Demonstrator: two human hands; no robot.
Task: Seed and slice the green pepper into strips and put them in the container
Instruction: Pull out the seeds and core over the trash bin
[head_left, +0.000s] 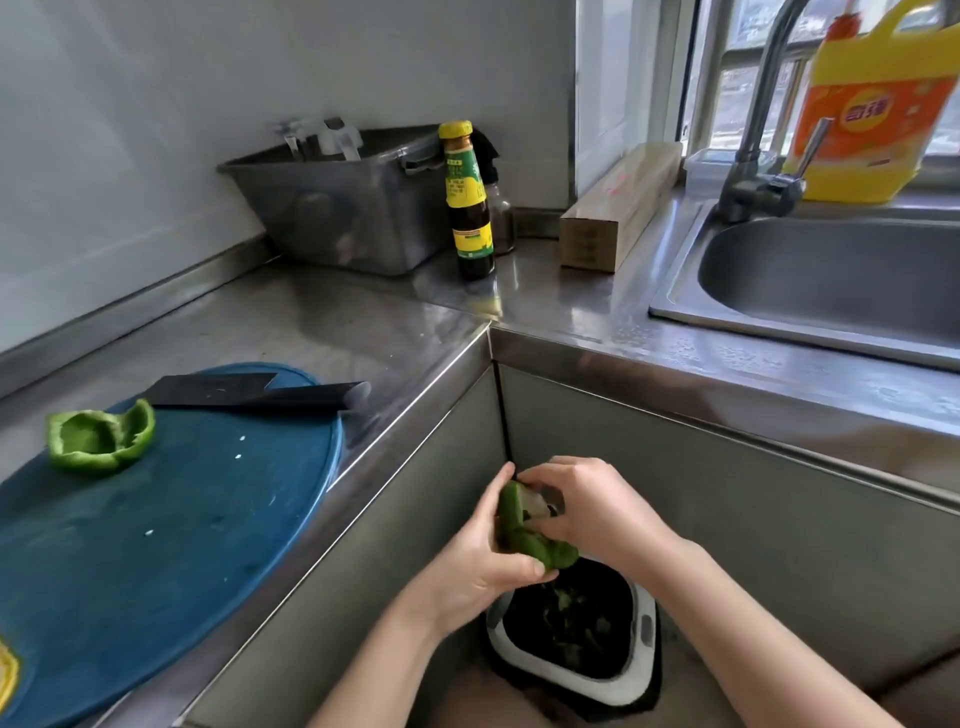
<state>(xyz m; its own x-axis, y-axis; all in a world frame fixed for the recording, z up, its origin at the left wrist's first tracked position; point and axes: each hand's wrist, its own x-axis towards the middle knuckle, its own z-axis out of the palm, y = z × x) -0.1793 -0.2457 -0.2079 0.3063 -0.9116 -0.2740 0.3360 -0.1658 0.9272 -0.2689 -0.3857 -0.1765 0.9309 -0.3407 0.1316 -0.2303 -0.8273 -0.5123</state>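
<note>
Pepper half (515, 527) partly hidden behind right hand (587, 506), sink (680, 283) cut off at right edge, bin (506, 644) contents indistinct.

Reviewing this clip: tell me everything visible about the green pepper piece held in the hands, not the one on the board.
The held pepper half is glossy green, a curved open shell with a pale whitish core showing at its upper inside. It is not yet cut into strips. The left hand grips its outer skin from the side and below; the right hand curls over the inside, fingers at the core. It is held off the counter, above a white-rimmed bin holding green scraps.
</note>
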